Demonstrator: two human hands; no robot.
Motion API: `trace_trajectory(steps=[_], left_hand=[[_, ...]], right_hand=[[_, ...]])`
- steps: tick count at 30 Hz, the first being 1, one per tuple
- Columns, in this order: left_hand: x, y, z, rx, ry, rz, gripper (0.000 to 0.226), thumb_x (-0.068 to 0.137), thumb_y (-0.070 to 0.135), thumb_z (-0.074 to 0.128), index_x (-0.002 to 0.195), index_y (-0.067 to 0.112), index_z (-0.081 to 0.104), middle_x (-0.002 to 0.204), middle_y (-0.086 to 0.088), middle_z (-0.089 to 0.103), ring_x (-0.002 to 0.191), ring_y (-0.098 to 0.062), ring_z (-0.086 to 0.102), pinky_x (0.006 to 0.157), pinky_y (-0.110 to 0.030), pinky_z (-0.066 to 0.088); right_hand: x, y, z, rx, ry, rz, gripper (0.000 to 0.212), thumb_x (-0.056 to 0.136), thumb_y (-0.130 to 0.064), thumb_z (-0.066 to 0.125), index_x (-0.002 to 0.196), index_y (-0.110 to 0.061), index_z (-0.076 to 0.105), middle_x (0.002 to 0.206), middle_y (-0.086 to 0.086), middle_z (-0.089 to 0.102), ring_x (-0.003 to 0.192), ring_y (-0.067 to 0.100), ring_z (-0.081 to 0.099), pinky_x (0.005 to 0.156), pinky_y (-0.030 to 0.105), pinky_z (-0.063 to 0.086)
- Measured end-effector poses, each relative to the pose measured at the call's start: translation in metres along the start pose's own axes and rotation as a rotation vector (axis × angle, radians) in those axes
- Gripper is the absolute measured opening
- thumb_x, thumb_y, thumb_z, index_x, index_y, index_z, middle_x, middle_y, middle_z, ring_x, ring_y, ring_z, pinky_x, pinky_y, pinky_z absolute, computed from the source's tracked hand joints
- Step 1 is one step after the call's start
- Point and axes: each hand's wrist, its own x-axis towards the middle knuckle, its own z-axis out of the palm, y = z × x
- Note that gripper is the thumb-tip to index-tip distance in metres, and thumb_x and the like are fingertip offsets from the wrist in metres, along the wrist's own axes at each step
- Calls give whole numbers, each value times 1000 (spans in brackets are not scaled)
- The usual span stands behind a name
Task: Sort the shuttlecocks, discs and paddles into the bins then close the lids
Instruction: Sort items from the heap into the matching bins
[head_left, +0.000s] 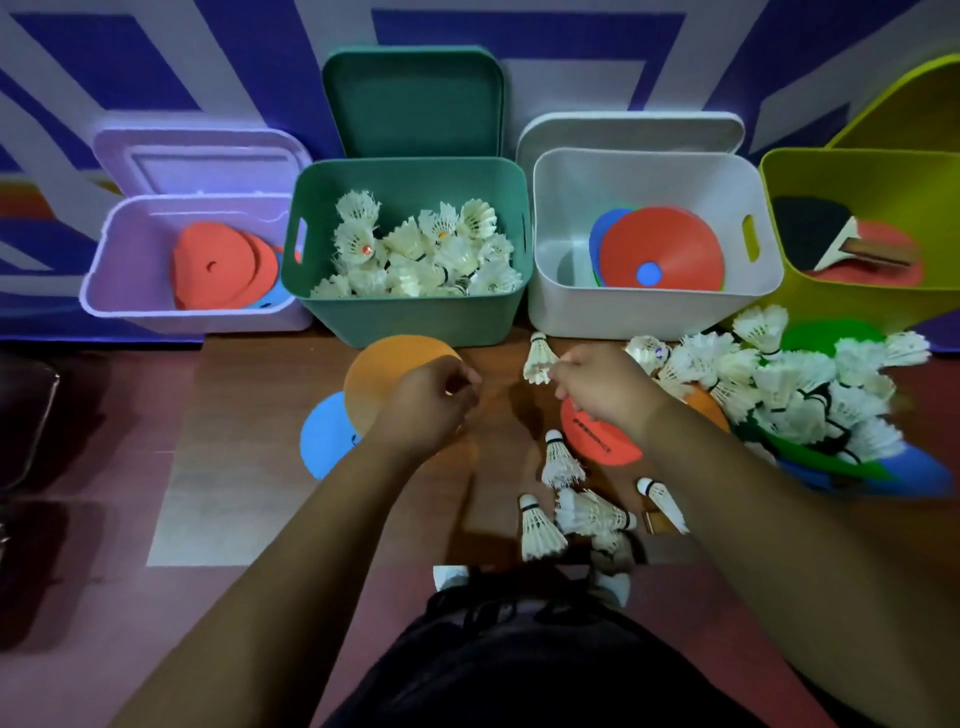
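Note:
Four open bins line the wall: a lilac bin (130, 306) with red discs, a green bin (415, 322) full of shuttlecocks, a white bin (649, 317) with a red disc over blue ones, and a yellow-green bin (857, 176) holding paddles (852, 244). My right hand (608, 387) pinches a white shuttlecock (537, 358) in front of the white bin. My left hand (426, 402) hovers with curled fingers over an orange disc (379, 374), holding nothing that I can see. A big heap of shuttlecocks (789, 384) lies at the right on discs.
A blue disc (324, 436) lies left of the orange one, and a red disc (597, 436) sits under my right wrist. Several loose shuttlecocks (571, 499) lie near my feet. All lids lean open against the wall behind the bins.

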Motion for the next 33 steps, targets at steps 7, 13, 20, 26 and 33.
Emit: trace_trajectory(steps=[7,13,20,26,33], left_hand=[[-24,-12,90,298,-184,42,10,93,19,67,90,10,63,82,-6,67,79,-30,62,65,-38,46],[-31,-79,155,222,-263,-256,74,73,75,72,106,10,59,83,5,61,75,-13,62,56,-30,45],[-70,-46,168,253,-320,-392,114,47,72,90,132,17,36,132,-3,49,121,-22,57,100,-47,55],[-85,-34,191,297,-205,-437,106,62,49,94,137,7,32,137,-18,48,127,-38,56,102,-52,52],[-98,-37,207,251,-32,-443,79,84,39,84,136,1,38,135,-23,53,121,-41,60,94,-47,53]], right_hand=[[-8,66,4,-478,-243,6,49,94,-51,62,70,-8,61,71,14,59,72,34,62,64,39,46],[-20,115,8,-636,-371,46,34,87,-46,75,97,-14,69,89,6,64,83,25,64,77,34,56],[-23,152,16,-844,-458,7,32,82,-40,81,100,-18,65,92,0,62,90,25,65,80,37,59],[-23,166,16,-886,-401,-120,10,89,-26,71,93,-19,65,89,0,61,87,25,63,70,35,52],[-29,159,7,-823,-334,-270,16,93,-25,67,90,-15,55,84,2,56,84,28,59,65,35,43]])
